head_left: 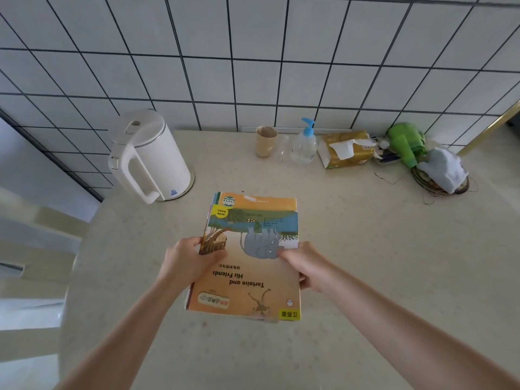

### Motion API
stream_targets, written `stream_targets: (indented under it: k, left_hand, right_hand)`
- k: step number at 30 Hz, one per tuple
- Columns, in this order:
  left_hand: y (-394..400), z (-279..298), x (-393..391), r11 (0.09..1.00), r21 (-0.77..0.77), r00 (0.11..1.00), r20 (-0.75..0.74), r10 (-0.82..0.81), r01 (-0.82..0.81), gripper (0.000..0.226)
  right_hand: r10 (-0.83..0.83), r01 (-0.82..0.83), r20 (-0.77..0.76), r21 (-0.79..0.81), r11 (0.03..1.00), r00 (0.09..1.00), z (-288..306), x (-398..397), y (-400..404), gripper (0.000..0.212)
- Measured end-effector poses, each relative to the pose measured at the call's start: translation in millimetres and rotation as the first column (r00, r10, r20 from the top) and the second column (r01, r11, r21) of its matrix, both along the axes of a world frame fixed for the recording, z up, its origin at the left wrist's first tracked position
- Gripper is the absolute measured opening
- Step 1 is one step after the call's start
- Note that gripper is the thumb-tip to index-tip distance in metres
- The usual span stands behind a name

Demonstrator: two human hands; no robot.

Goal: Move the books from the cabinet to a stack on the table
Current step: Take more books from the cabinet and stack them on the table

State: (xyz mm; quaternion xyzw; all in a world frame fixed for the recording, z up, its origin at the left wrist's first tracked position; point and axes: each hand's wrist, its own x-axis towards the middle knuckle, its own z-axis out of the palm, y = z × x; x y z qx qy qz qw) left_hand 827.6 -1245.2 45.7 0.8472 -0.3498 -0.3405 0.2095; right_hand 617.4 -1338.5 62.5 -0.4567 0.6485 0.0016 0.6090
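Stack of books (247, 260) was at the middle of the beige desk (365, 249), top cover reading "Tortoise and His Friends", upside down to the camera. Left hand (187, 261) gripped the stack's left edge, thumb on the cover. Right hand (302, 264) gripped the right edge, fingers curled under. White kettle (149, 153) stood behind-left; tissue pack (346, 149) by the wall.
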Motion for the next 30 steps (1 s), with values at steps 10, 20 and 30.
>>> stream_targets:
  k: [10,20,30]
  left_hand:
    - [1,4,-6,0.999,-0.029,0.996,0.084,-0.035,0.037,0.029]
    - [3,7,-12,0.963,0.222,0.899,0.374,-0.226,0.149,0.043]
    - [1,10,-25,0.982,0.101,0.896,0.404,-0.185,0.157,0.054]
  right_hand:
    - [0.173,-0.188,-0.112,-0.139,0.972,0.979,1,0,-3,0.029]
    - [0.307,-0.438,-0.351,-0.402,0.804,0.885,-3,0,9,0.034]
    - [0.159,-0.286,-0.288,-0.478,0.831,0.944,4,-39,24,0.031]
